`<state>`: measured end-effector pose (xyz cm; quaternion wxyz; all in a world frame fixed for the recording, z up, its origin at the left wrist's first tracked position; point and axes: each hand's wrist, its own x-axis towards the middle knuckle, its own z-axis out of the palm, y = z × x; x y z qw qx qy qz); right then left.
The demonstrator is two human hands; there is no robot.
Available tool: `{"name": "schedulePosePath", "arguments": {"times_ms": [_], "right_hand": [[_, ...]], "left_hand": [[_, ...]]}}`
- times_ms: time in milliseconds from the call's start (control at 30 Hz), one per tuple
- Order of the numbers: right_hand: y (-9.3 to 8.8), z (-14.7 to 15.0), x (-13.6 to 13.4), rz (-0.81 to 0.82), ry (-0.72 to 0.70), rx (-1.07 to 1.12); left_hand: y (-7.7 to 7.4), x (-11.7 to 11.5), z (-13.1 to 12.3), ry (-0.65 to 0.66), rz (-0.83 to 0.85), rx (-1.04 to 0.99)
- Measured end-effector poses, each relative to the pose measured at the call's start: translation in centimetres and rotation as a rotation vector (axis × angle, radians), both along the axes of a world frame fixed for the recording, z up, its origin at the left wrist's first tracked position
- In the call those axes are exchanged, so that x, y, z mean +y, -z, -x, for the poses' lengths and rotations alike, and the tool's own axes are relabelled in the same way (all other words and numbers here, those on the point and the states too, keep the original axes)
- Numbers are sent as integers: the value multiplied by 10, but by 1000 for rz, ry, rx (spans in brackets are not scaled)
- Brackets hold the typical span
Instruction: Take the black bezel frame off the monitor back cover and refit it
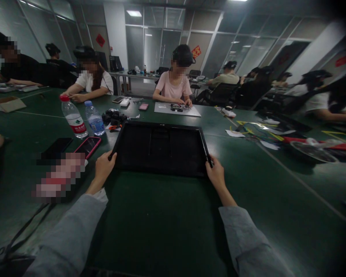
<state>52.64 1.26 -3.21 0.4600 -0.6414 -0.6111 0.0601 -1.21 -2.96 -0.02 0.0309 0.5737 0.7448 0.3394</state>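
A wide black monitor casing [184,150] with a raised rim is in front of me, over the green table. A rectangular shape shows in its dark middle. My left hand [104,169] grips the left edge of the casing, its thumb on the rim. On the opposite edge, my right hand [216,173] is closed round the rim in the same way. Both hands' fingertips are partly hidden behind the casing. Whether its far edge rests on the table, I cannot tell.
Left of the casing stand a red-capped bottle [76,121] and a blue-capped bottle [94,119]. A pink-edged phone [90,145] and a dark phone [57,148] lie nearer. Cables [256,132] and a round mesh item [313,152] are at right. A co-worker [175,82] sits opposite.
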Motion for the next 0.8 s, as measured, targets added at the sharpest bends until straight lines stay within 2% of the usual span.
{"name": "schedulePosePath", "arguments": {"times_ms": [300, 633, 800], "right_hand": [[-4, 3, 4, -91, 43, -80], [-5, 3, 5, -67, 24, -61], [1, 1, 6, -55, 25, -50]], "left_hand": [[-2, 0, -2, -7, -21, -37], [-2, 0, -2, -16, -3, -51], [0, 1, 0, -26, 25, -91]]}}
